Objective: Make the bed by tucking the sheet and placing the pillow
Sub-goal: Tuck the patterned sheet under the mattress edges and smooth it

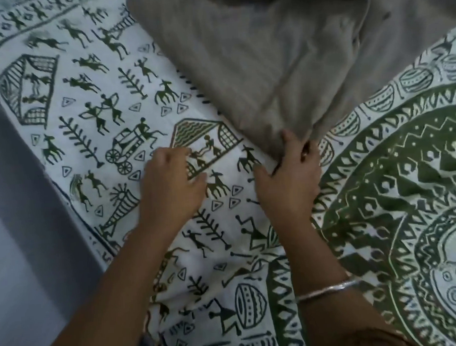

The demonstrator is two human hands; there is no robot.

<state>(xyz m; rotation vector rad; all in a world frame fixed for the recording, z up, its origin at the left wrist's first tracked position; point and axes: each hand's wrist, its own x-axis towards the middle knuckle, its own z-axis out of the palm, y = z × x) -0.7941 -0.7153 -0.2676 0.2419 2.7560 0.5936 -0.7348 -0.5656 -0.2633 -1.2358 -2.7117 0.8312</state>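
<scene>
A white sheet (92,82) printed with dark green figures, carts and a large round pattern covers the bed. A grey-brown pillow (281,52) lies on it at the top centre, its near corner pointing toward me. My right hand (289,175) grips that near corner, thumb on top and fingers curled around the fabric. My left hand (170,185) hovers just left of it over the sheet, fingers loosely curled, with nothing in it. A silver bangle sits on my right wrist.
The bed's left edge (74,218) runs diagonally from upper left to lower centre, with pale grey floor (18,234) beyond it. The sheet is wrinkled near my forearms at the bottom.
</scene>
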